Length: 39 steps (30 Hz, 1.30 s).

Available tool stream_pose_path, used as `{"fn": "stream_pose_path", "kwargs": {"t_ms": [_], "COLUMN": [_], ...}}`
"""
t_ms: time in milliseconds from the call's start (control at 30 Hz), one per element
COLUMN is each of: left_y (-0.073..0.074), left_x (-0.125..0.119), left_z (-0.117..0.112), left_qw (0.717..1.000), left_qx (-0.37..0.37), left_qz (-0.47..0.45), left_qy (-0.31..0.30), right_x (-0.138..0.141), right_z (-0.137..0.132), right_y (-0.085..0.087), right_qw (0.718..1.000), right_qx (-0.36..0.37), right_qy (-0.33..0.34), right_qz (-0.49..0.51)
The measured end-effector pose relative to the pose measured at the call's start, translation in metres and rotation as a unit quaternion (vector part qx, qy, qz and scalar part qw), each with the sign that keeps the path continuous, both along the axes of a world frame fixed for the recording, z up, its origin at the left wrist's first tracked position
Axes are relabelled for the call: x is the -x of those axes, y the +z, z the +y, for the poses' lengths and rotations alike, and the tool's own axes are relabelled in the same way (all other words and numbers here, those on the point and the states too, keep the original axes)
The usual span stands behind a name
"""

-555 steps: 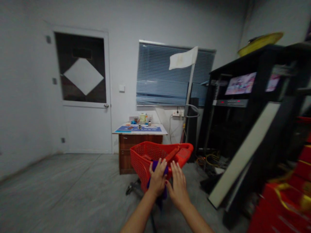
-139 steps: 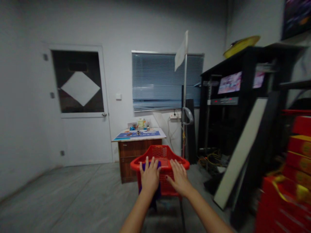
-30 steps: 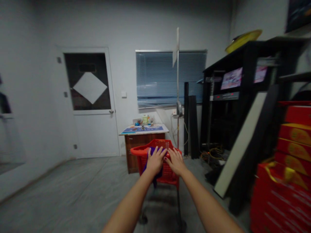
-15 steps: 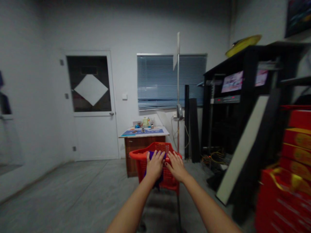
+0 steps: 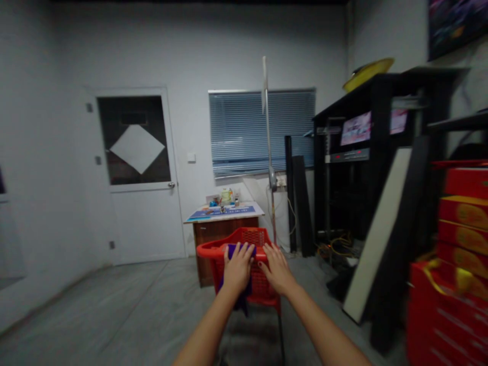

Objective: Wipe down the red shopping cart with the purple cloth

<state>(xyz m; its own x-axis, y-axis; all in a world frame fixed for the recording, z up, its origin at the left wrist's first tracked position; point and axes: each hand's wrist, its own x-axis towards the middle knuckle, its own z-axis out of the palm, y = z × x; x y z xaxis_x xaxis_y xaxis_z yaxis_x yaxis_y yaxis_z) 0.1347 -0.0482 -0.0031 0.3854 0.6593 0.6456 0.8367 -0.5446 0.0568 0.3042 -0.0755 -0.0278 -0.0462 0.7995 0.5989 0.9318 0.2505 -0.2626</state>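
Observation:
A red plastic shopping cart (image 5: 267, 292) with a slotted basket stands directly in front of me. A purple cloth (image 5: 247, 290) is draped over its near rim and hangs down. My left hand (image 5: 237, 272) is closed over the cloth, pressing it on the rim, with the thumb at the left side. Just to the right, my right hand (image 5: 277, 269) lies on the same rim, its fingers stretched forward and the thumb apart. The undersides of the fingers and the rim beneath them are hidden.
Behind the cart is a brown desk (image 5: 229, 231) with a blue printed sheet and small items. A black shelf unit (image 5: 318, 168), leaning panels (image 5: 381, 239) and stacked red boxes (image 5: 463, 213) line the right. A white door (image 5: 143, 223) is at the left.
The view has turned slightly, so the door and window sit lower and the shelf shifts left. Both hands stay on the cart's rim, a little further left in view.

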Motion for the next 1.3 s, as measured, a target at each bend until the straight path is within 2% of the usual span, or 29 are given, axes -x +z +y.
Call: {"fn": "stream_pose_path", "kwargs": {"t_ms": [133, 333, 533, 733, 967, 1100, 1200, 1300], "left_y": [0.002, -0.001, -0.002, -0.010, -0.001, -0.006, -0.004, 0.001], "left_x": [0.002, -0.010, -0.010, -0.012, 0.009, 0.003, 0.004, 0.007], "left_z": [0.001, -0.010, -0.006, -0.010, -0.004, -0.007, -0.008, -0.007], "left_qw": [0.997, 1.000, 0.997, 1.000, 0.997, 0.998, 1.000, 0.998], "left_qx": [0.022, 0.004, 0.019, 0.013, 0.009, 0.010, 0.010, 0.020], "left_qz": [-0.038, 0.005, -0.045, -0.016, -0.038, -0.038, -0.016, -0.027], "left_qy": [0.060, 0.002, 0.058, 0.006, 0.061, 0.052, 0.024, 0.046], "right_x": [0.005, 0.008, 0.014, 0.022, 0.008, 0.011, 0.012, 0.011], "right_z": [-0.002, -0.003, -0.005, -0.006, -0.007, -0.003, -0.002, -0.002], "right_y": [0.002, 0.005, 0.006, 0.007, 0.008, 0.000, -0.003, -0.002], "right_qw": [1.000, 1.000, 1.000, 1.000, 0.999, 1.000, 1.000, 1.000], "right_qx": [0.005, 0.017, 0.021, 0.026, 0.044, 0.010, 0.003, 0.005], "right_qy": [-0.009, -0.005, -0.011, -0.004, 0.025, 0.004, -0.008, -0.002], "right_qz": [0.006, 0.013, 0.012, 0.016, 0.009, 0.022, 0.018, 0.008]}}
